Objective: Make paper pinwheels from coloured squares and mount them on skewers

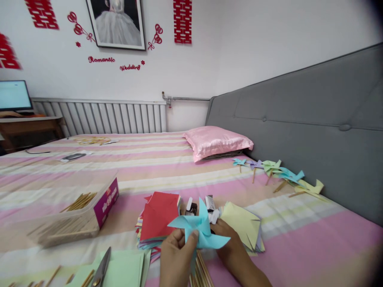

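Observation:
My left hand pinches a light blue paper pinwheel, thumb pressed near its middle. My right hand reaches in behind the pinwheel, beside a white plastic piece and small boxes; its fingertips are hidden by the paper. A stack of cut paper squares with a red sheet on top lies left of the pinwheel. To the right sits another stack topped by a pale yellow sheet, with slits at its corners. Below the hands lies a bundle of thin wooden sticks.
A clear plastic box with wooden sticks stands at the left. Scissors rest on green paper in front. Several finished pinwheels lie along the grey headboard, near a pink pillow. A phone lies farther back.

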`<state>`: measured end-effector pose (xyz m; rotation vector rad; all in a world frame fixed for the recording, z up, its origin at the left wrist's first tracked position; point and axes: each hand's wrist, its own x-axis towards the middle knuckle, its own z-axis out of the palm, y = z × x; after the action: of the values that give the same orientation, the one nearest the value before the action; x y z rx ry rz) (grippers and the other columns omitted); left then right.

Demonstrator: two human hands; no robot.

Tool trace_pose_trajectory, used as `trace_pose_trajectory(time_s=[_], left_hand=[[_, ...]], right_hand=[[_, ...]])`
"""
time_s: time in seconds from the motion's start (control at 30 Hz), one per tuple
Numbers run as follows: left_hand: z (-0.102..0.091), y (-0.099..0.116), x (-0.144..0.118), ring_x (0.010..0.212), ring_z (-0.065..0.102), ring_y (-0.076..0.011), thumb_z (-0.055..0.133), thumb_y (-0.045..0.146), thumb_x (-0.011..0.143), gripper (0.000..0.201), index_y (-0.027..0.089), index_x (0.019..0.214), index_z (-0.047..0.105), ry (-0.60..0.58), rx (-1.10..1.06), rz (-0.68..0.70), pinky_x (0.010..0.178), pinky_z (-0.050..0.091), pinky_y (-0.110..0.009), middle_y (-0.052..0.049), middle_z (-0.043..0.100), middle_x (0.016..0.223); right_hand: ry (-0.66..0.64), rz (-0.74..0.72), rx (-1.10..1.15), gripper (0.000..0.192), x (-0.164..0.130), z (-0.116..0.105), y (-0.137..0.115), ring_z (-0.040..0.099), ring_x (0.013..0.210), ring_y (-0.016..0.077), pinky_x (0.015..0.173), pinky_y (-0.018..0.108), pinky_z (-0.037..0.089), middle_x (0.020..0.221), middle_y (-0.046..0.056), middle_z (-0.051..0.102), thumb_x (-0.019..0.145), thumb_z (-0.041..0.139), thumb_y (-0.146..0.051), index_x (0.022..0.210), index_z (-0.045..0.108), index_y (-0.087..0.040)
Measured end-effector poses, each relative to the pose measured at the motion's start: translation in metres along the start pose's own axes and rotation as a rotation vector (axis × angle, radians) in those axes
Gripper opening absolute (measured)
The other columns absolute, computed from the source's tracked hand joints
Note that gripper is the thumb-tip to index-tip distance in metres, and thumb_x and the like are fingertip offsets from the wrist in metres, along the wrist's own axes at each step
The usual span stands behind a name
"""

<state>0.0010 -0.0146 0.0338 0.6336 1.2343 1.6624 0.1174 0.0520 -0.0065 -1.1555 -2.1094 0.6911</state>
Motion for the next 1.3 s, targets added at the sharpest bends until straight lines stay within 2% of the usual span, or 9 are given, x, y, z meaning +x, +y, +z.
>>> trace_pose_trajectory(time_s=[0.13,0.27,0.4,0.53,0.73,0.83,1.0,1.17,1.3], left_hand=[[-0.002,0.002,0.0,0.057,0.063,-0.0181,0.074,0.03,0.054,0.02,0.013,0.062,0.069,0.033,0.04,0.007,0.056,0.046,-0.024,-0.003,0.069,0.054],[-0.002,0.005,-0.001,0.054,0.061,-0.0169,0.074,0.032,0.054,0.022,0.013,0.062,0.067,0.036,0.044,-0.002,0.057,0.046,-0.024,-0.002,0.069,0.054],[-0.003,0.01,-0.002,0.052,0.058,-0.0139,0.074,0.031,0.055,0.021,0.013,0.062,0.066,0.043,0.047,-0.006,0.054,0.043,-0.022,-0.001,0.067,0.052],[-0.009,0.012,0.0,0.047,0.05,-0.0095,0.074,0.03,0.055,0.021,0.012,0.063,0.066,0.109,0.061,0.012,0.049,0.039,-0.019,0.004,0.062,0.048],[-0.014,0.011,0.004,0.054,0.055,-0.0126,0.073,0.032,0.057,0.029,0.011,0.076,0.065,0.152,0.054,-0.023,0.056,0.043,-0.023,0.002,0.065,0.053],[-0.014,0.011,0.004,0.053,0.053,-0.0109,0.074,0.032,0.057,0.028,0.011,0.072,0.064,0.15,0.066,-0.01,0.054,0.041,-0.02,0.003,0.064,0.051],[-0.014,0.011,0.003,0.052,0.053,-0.0119,0.075,0.033,0.054,0.031,0.011,0.073,0.064,0.153,0.034,-0.027,0.055,0.042,-0.022,0.003,0.064,0.052],[-0.012,0.012,0.001,0.053,0.051,-0.0111,0.074,0.033,0.055,0.028,0.011,0.069,0.064,0.152,0.045,-0.007,0.053,0.039,-0.021,0.003,0.064,0.052],[-0.011,0.013,0.001,0.05,0.047,-0.0092,0.074,0.032,0.055,0.025,0.012,0.066,0.064,0.152,0.052,0.004,0.05,0.036,-0.019,0.004,0.061,0.05]], right_hand=[[0.036,-0.001,0.032,0.026,0.001,0.001,0.002,0.058,0.077,0.0194,0.065,0.026,0.042,0.084,0.003,0.064,0.078,0.044,-0.017,0.094,0.063,-0.024],[0.036,-0.025,0.106,0.039,0.005,0.005,0.01,0.055,0.066,0.017,0.06,0.025,0.042,0.075,0.001,0.06,0.075,0.044,-0.015,0.111,0.056,-0.022],[0.064,-0.068,0.227,0.035,0.004,0.002,0.008,0.054,0.063,0.0163,0.06,0.024,0.043,0.068,-0.001,0.055,0.075,0.043,-0.015,0.107,0.057,-0.019],[0.032,-0.009,0.342,0.035,-0.001,-0.009,0.0,0.056,0.064,0.0159,0.058,0.024,0.044,0.073,0.001,0.058,0.074,0.043,-0.015,0.107,0.054,-0.016],[-0.141,-0.01,0.211,0.037,-0.007,-0.021,-0.007,0.058,0.064,0.0163,0.058,0.024,0.042,0.071,0.002,0.063,0.068,0.044,-0.008,0.099,0.061,-0.019],[-0.141,-0.002,0.221,0.038,-0.006,-0.022,-0.006,0.057,0.062,0.0148,0.054,0.022,0.041,0.071,0.002,0.062,0.066,0.044,-0.005,0.097,0.061,-0.018],[-0.101,0.019,0.093,0.029,-0.006,-0.018,0.003,0.055,0.059,0.0126,0.055,0.02,0.041,0.071,0.001,0.061,0.061,0.046,-0.003,0.08,0.063,-0.017],[-0.127,0.039,0.043,0.021,-0.008,-0.013,0.001,0.057,0.058,0.0141,0.056,0.022,0.041,0.067,0.002,0.063,0.064,0.05,-0.008,0.073,0.067,-0.018],[-0.133,0.047,-0.007,0.02,-0.007,-0.012,-0.006,0.06,0.065,0.0173,0.059,0.024,0.04,0.067,0.003,0.066,0.066,0.051,-0.009,0.069,0.069,-0.018]])
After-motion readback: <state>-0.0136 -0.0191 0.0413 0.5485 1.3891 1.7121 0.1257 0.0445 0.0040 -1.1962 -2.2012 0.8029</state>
